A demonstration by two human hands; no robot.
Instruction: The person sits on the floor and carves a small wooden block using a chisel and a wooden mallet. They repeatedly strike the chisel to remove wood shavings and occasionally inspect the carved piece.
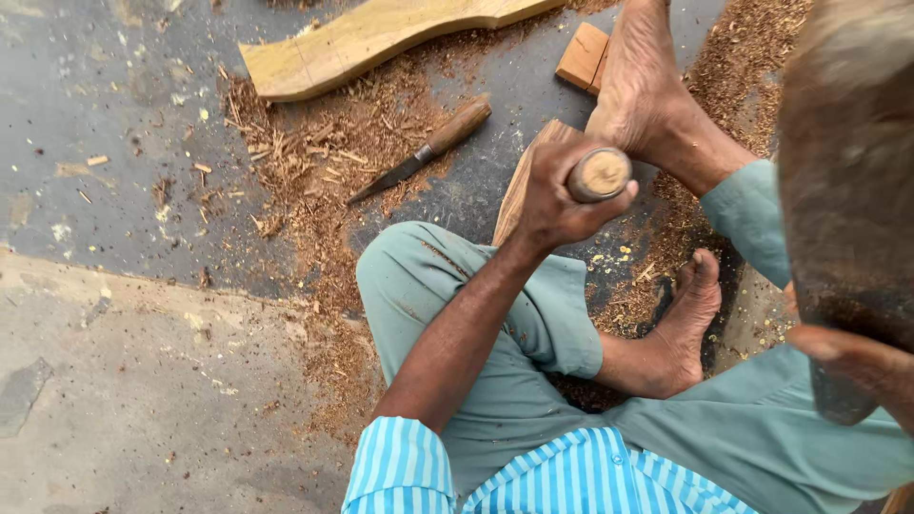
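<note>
Chisel handle (600, 174), round and wooden, is standing end-up in my left hand (555, 195), whose fingers are wrapping tight around it, just above a narrow wooden workpiece (519, 181) that is lying on the dark ground. I am pinning that piece with one bare foot (636, 81) while the other foot (687, 314) is tucking in beside my folded leg. My right hand (843, 357) is showing blurred at the frame's edge, apparently against a large dark block, and I cannot tell its grip. Farther out, a knife (424, 150) with a wooden handle is lying among sawdust (324, 152), with a curved plank (371, 38) and a small block (583, 55) beyond.
</note>
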